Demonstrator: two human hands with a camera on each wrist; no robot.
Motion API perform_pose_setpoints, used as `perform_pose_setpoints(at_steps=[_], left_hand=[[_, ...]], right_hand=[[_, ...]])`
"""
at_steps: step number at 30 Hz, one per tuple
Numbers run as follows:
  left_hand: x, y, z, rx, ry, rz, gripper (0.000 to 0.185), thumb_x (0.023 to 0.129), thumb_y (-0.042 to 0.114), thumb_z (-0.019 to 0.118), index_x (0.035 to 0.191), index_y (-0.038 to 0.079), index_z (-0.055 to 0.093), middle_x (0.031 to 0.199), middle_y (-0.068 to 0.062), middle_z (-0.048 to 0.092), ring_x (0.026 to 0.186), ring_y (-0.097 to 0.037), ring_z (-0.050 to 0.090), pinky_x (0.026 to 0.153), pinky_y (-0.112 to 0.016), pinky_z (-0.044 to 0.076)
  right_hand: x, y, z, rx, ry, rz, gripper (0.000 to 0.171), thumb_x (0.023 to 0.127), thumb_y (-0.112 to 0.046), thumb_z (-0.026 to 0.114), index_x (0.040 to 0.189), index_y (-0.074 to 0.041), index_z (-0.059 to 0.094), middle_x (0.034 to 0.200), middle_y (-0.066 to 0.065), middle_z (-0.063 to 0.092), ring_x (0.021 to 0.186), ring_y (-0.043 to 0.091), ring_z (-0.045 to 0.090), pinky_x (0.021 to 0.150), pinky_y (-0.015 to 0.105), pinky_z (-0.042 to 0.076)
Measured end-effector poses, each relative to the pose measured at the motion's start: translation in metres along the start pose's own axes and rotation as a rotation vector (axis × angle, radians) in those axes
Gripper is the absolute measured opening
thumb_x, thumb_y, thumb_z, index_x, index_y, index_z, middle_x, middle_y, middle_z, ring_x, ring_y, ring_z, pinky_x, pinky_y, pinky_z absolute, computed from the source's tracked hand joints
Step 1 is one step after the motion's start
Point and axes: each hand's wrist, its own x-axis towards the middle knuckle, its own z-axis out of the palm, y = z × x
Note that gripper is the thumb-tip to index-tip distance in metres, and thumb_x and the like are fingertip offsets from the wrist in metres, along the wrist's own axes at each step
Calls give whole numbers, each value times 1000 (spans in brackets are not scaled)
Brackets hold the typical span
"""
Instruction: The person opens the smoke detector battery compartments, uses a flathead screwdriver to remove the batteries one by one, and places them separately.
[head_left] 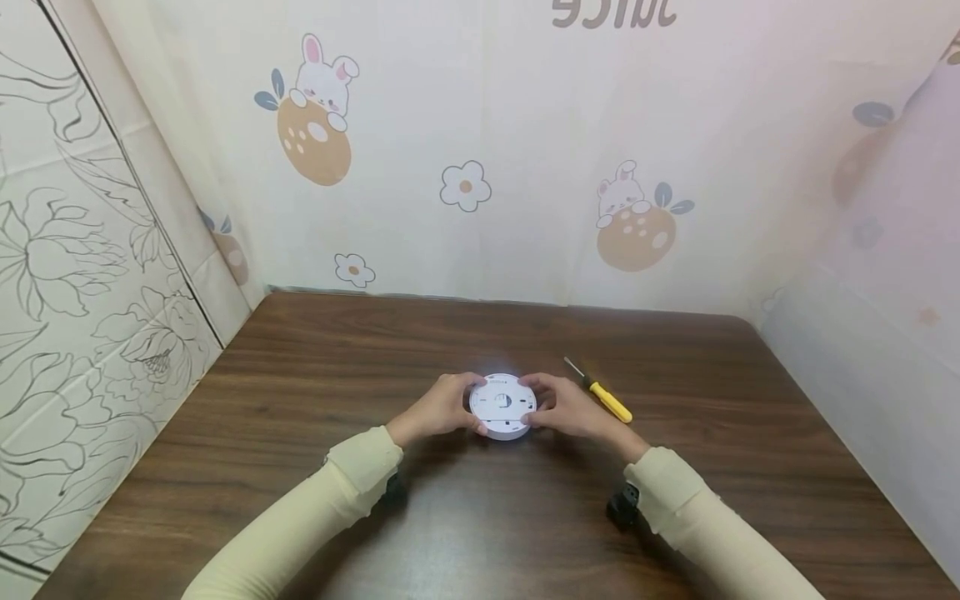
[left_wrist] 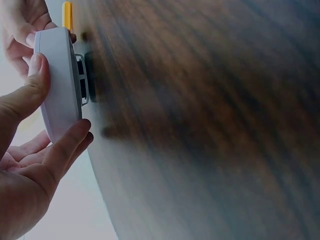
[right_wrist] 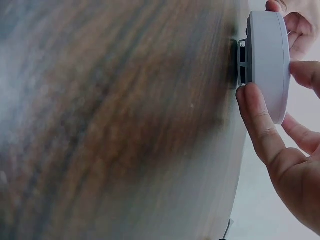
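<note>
White plastic, by the look of it, makes up the round disc (head_left: 501, 412), which is between the two hands over the middle of the table (head_left: 487, 542). Its flat side with little marks faces up, and its part with slots (left_wrist: 82, 80) faces down. I cannot tell if that part touches the wood. The left hand (head_left: 441, 407) grips the left edge and the right hand (head_left: 568, 408) grips the right edge, with fingers and thumbs bent around the rim. Being round, the disc has no long way, and both hands are just as near. The yellow screwdriver (head_left: 611, 402) lies just past the right hand, on a slant, its tip pointing away and to the left. Behind the table hangs a bunny cloth (head_left: 525, 108).
</note>
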Motion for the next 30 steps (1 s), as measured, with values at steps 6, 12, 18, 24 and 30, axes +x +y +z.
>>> perform_pose_setpoints(at_steps=[6,12,18,24,30], left_hand=[[1,0,0,9,4,-4,70,67,16,88,123,-9,55,119,-20,61,102,-23,57,95,-39,48],[0,2,0,30,-4,-9,69,68,18,87,124,-8,55,121,-20,60,106,-25,56,98,-40,46],[0,3,0,47,-11,-13,68,69,18,86,124,-8,55,121,-19,60,108,-26,56,99,-40,45],[1,2,1,63,-18,-3,68,69,18,87,123,-8,55,119,-19,61,105,-25,56,98,-40,46],[1,0,1,42,-18,-6,68,69,17,87,124,-8,55,121,-19,60,106,-25,57,98,-39,46]], right_hand=[[0,-1,1,4,1,-1,56,84,-18,74,133,-4,51,121,17,57,89,22,61,75,32,55],[1,-1,1,11,2,-6,56,84,-18,75,133,-4,51,121,16,57,90,22,60,77,31,55],[0,1,0,14,-1,-16,56,84,-18,75,133,-3,51,120,16,58,89,22,60,72,31,55],[0,3,1,8,-2,-27,57,84,-19,75,134,-4,52,120,16,59,87,21,60,71,30,55],[-1,6,1,9,1,-36,57,84,-20,75,133,-2,52,119,17,59,87,21,60,73,30,55]])
